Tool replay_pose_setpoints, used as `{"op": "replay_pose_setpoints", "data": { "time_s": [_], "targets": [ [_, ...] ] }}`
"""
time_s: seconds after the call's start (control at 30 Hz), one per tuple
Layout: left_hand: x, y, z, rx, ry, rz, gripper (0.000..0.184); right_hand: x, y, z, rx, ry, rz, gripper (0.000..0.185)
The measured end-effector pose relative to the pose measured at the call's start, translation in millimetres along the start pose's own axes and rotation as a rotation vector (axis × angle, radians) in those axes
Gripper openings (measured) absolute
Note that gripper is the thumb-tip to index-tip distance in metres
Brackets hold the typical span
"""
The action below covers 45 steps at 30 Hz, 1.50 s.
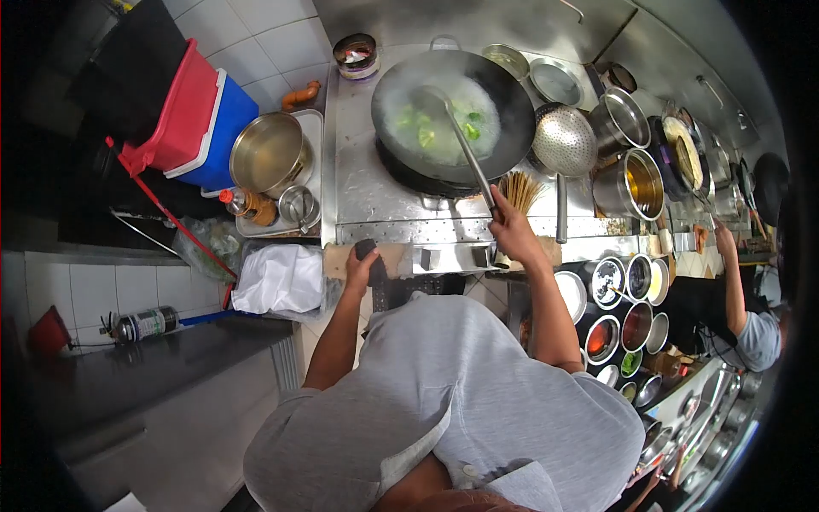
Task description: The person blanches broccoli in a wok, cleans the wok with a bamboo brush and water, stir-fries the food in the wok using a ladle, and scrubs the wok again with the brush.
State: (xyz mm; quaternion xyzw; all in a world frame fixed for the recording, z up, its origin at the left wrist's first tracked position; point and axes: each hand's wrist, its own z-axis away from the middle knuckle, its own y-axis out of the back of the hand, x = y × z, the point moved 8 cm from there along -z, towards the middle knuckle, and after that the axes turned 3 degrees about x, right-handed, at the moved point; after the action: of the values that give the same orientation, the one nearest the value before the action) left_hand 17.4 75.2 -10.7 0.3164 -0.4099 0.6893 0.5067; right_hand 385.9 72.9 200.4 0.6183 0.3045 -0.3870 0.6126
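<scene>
My right hand [514,230] is wrapped round the handle of a long metal ladle [467,152]. The ladle's bowl dips into a large black wok [517,94] of steaming, cloudy liquid with green vegetable pieces [426,135] in it. At the front edge of the stove, my left hand [360,270] grips a dark folded cloth [369,253]. Beside the wok on the right rests a perforated strainer [565,141], its handle pointing toward me. A bamboo brush [518,194] lies by my right hand, partly hidden behind it.
Left of the stove, a tray [316,154] carries a steel pot [269,154], an orange-capped bottle [247,205] and a small metal cup [299,206]. Pots, including one with oil [641,183], and several seasoning bowls [608,282] stand right. Another person's arm [729,277] works at the far right.
</scene>
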Motion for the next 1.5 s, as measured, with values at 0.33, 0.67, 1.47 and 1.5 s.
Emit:
{"op": "replay_pose_setpoints", "data": {
  "time_s": [0.33, 0.67, 1.47, 1.5],
  "targets": [
    [3, -3, -1, -0.025, 0.015, -0.034, 0.040, -53, 22, 76, -0.145, -0.371, -0.319, 0.072],
    [7, -5, 4, -0.030, 0.060, -0.021, 0.037, -16, 34, 74, -0.014, -0.437, -0.334, 0.072],
    [6, -13, 3, -0.071, 0.066, -0.027, 0.036, 33, 53, 103, 0.423, -0.242, -0.041, 0.072],
    [6, -13, 2, -0.065, 0.074, -0.021, 0.036, 37, 54, 106, 0.419, -0.306, -0.028, 0.072]
  ]
}}
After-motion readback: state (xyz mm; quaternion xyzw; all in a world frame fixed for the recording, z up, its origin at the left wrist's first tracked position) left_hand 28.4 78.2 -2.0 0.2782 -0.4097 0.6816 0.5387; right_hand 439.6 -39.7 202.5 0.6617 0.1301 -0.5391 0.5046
